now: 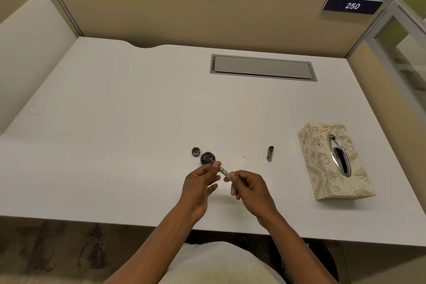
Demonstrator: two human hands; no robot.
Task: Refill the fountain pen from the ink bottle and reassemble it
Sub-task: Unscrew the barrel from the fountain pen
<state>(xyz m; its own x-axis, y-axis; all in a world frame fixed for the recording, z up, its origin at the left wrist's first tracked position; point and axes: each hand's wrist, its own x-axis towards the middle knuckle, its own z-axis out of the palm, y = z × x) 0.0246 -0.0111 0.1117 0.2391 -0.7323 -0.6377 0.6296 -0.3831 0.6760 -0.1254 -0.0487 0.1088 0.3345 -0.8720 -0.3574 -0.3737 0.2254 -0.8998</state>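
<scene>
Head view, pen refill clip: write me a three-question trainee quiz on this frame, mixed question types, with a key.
1. True or false: the ink bottle is open, its lid on the desk beside it.
2. Which hands hold the pen section? A) left only B) right only C) both
3. What lies between the bottle and the tissue box?

Key: 1 true. 2 C: left hand and right hand. 3 The pen cap.

One head-worn wide-angle camera looks forward and steeply down. It faces the white desk [115,122] and its partition [184,11] from close above.
</scene>
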